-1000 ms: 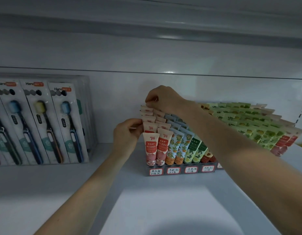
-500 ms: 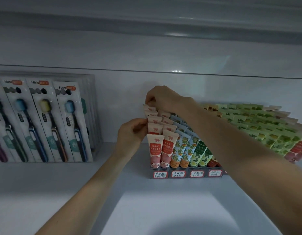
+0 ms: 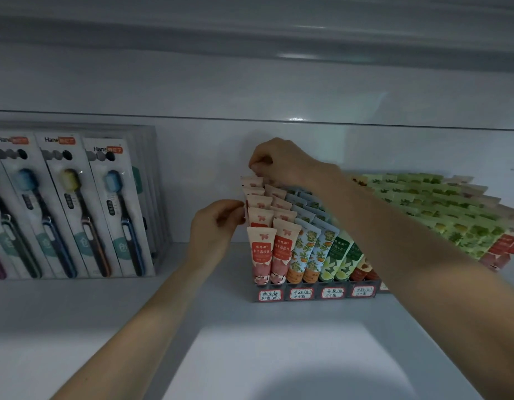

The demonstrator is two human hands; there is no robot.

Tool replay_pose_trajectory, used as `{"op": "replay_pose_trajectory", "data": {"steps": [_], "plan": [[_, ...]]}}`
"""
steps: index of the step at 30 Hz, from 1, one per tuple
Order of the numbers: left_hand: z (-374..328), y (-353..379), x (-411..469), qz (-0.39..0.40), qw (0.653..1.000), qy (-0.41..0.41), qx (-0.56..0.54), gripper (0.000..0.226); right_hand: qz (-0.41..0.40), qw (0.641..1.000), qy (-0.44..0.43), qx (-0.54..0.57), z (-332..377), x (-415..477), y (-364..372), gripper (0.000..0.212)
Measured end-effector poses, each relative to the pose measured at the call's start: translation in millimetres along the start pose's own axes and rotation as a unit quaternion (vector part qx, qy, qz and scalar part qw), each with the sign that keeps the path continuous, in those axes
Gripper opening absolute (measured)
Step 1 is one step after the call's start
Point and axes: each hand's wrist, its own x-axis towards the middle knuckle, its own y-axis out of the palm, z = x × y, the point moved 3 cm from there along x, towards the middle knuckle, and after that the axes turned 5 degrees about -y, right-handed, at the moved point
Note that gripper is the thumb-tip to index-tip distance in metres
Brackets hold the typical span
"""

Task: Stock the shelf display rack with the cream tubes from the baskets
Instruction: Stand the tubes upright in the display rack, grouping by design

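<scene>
Shelf level, head view. The display rack (image 3: 316,294) sits on the white shelf (image 3: 134,313), with handwritten price labels (image 3: 269,295) along its front lip. The tubes stand cap down in stepped rows, long axes upright and leaning back toward the wall.

The pink cream tubes (image 3: 263,255) fill the leftmost two columns. The baskets are not in view.

- Right hand (image 3: 281,161): reaches over the rack from the right and is at the top back of the left pink column. Thumb and fingers are curled tight together on the crimped end of the rearmost pink tube (image 3: 251,181). This is judged a pinch, because the contact itself is mostly hidden under the knuckles.
- Left hand (image 3: 213,226): beside the rack's left flank, fingers curled, tips against the left edge of the middle pink rows. It is unclear whether it pinches one tube or only steadies the stack.

Key relation: the slot being worked lies at the far back of the column, directly under the right hand, which is the nearer hand. The tube probably has to travel down along its own long axis, with the left hand bracing the rows in front.

Against the earlier frames, both hands sit at the same spots on the rack. The toothbrush packs (image 3: 76,203) have drifted right in view, which suggests a small head turn. The green tubes (image 3: 452,215) at right are unchanged.
</scene>
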Motion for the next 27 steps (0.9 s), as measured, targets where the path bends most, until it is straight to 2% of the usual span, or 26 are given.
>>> {"op": "replay_pose_trajectory", "data": {"steps": [7, 13, 17, 22, 27], "plan": [[-7.1, -5.5, 4.3, -0.051, 0.999, 0.002, -0.011, 0.015, -0.117, 0.989, 0.063, 0.061, -26.1, -36.3, -26.0, 0.017], [-36.3, -15.5, 2.8, -0.076, 0.992, 0.096, 0.038, 0.015, -0.171, 0.977, 0.111, 0.057, -35.4, -74.7, -40.3, 0.016], [-64.1, -17.3, -2.3, -0.046, 0.979, 0.181, 0.087, 0.015, -0.196, 0.970, 0.136, 0.053, -34.8, -103.5, -46.6, 0.015], [-80.2, -7.1, -4.8, 0.008, 0.966, 0.233, 0.110, 0.014, -0.206, 0.965, 0.159, 0.033, -34.4, -135.5, -50.8, 0.016], [-85.3, 7.7, -5.3, 0.047, 0.960, 0.240, 0.138, 0.015, -0.190, 0.967, 0.170, 0.017, -44.0, -152.2, -59.0, 0.017]]}}
